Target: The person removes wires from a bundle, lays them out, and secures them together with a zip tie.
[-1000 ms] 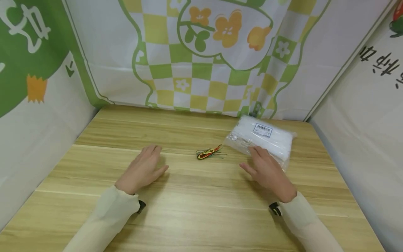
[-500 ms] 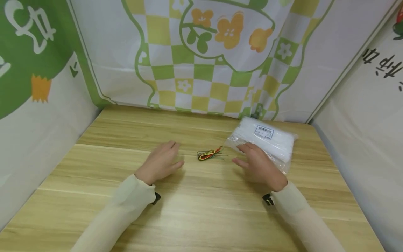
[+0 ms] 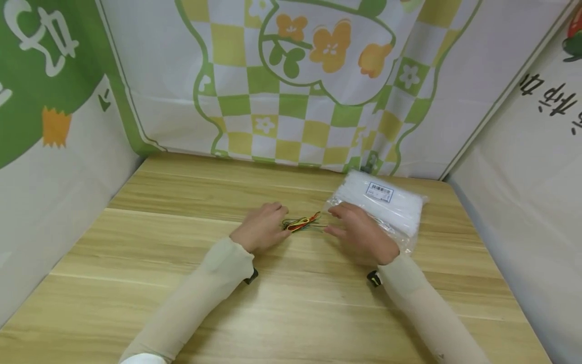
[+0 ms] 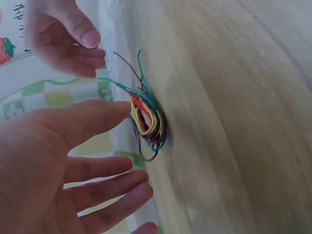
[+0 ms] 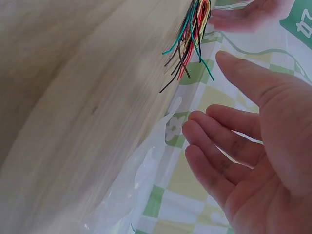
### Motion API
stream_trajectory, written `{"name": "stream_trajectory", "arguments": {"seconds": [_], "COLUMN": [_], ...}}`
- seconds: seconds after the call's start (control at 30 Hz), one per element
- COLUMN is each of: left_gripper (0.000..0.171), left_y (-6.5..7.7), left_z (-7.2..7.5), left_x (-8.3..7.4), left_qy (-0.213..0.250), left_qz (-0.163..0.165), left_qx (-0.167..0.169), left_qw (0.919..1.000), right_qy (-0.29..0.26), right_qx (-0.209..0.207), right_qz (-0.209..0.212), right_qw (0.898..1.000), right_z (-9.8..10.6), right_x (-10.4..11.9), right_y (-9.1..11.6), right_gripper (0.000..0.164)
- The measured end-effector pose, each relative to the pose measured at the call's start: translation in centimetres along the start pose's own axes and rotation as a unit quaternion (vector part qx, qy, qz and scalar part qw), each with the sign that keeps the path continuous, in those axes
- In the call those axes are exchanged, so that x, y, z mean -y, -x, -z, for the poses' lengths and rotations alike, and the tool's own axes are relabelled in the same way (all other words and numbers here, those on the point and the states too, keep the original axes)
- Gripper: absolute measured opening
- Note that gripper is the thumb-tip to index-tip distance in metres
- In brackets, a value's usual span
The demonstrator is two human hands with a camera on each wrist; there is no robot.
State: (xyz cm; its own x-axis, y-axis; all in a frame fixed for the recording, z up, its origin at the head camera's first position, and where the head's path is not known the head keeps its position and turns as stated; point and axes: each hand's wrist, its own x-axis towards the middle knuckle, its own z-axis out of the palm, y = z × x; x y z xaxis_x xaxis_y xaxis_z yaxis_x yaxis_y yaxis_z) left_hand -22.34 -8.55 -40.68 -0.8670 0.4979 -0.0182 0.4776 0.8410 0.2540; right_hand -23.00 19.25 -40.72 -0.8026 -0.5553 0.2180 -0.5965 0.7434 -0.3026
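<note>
A small bundle of thin coloured wires (image 3: 302,222), in red, yellow, black and green, lies looped on the wooden table between the two hands. My left hand (image 3: 262,227) is right at the bundle's left end, fingers spread and relaxed; in the left wrist view its thumb overlaps the wire loop (image 4: 146,119). At the other end, my right hand (image 3: 361,230) reaches over the near edge of the clear plastic bag, its fingers loosely bent with nothing between them. The right wrist view shows the loose wire ends (image 5: 187,53) just beyond that hand's thumb.
Behind the right hand lies a clear plastic bag (image 3: 386,199) of white items with a barcode label (image 3: 380,191). The wooden table (image 3: 291,313) ends at a checked, flower-printed curtain (image 3: 291,121). Printed fabric walls (image 3: 54,202) stand at both sides.
Both hands have moved inward toward the wire bundle, the left one farther, travelling right until it is at the bundle. The wires and the bag stay in place.
</note>
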Motion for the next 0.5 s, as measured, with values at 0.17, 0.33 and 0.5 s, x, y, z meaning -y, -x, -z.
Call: {"name": "stream_trajectory", "arguments": {"seconds": [0.17,0.33,0.5], "left_gripper": [0.054,0.051,0.045], "left_y": [-1.7,-3.2,-4.3], "left_z": [-0.6,-1.1,-1.6], "left_x": [-0.5,-1.0,-1.6], "left_qy": [-0.012,-0.014,-0.024], "left_qz": [0.005,0.008,0.0], "left_qx": [0.016,0.032,0.04], "left_qw": [0.9998,0.9994,0.9989], "right_qy": [0.003,0.021,0.033], "right_qx": [0.019,0.014,0.022], "right_qz": [0.003,0.04,0.046], "right_qw": [1.0,0.999,0.998], "right_z": [-0.5,-0.9,-1.1], "right_x": [-0.3,-0.5,-0.6], "right_y": [-1.0,-2.0,-3.0], "right_gripper": [0.044,0.037,0.029]}}
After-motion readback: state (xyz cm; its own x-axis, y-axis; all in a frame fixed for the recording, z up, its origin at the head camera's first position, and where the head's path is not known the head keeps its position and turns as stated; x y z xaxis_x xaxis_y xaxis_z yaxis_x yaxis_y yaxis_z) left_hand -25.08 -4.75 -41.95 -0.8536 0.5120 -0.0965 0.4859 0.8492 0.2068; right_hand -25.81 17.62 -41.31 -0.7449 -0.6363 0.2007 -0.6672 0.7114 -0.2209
